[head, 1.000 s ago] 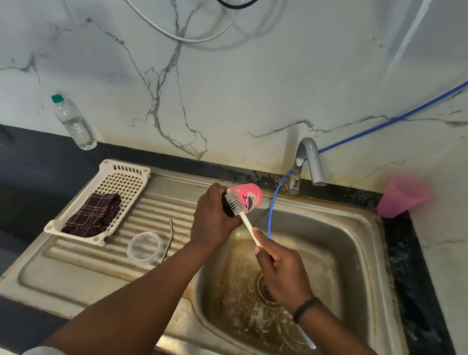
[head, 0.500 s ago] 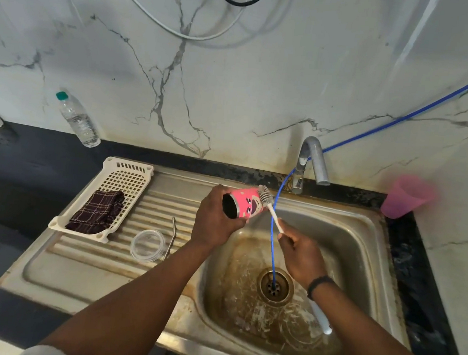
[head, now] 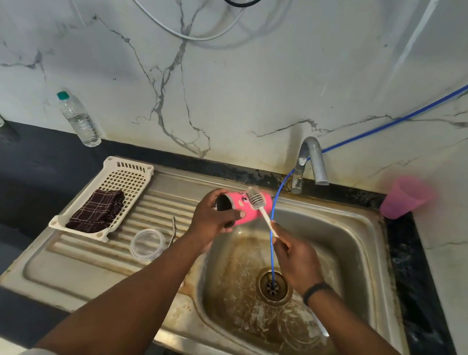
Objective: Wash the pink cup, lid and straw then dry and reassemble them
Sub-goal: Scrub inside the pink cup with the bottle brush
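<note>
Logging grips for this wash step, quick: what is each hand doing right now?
Left hand: closed around the pink cup, held on its side over the sink.
Right hand: closed on the handle of the brush, bristles against the cup.

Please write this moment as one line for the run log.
step: scrubbing outside | left hand: holds pink cup | right hand: brush | lid, straw: drainboard

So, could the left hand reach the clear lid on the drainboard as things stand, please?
Probably not yet: the left hand grips the pink cup. The clear lid lies uncovered beside that forearm, so the path looks free.
</note>
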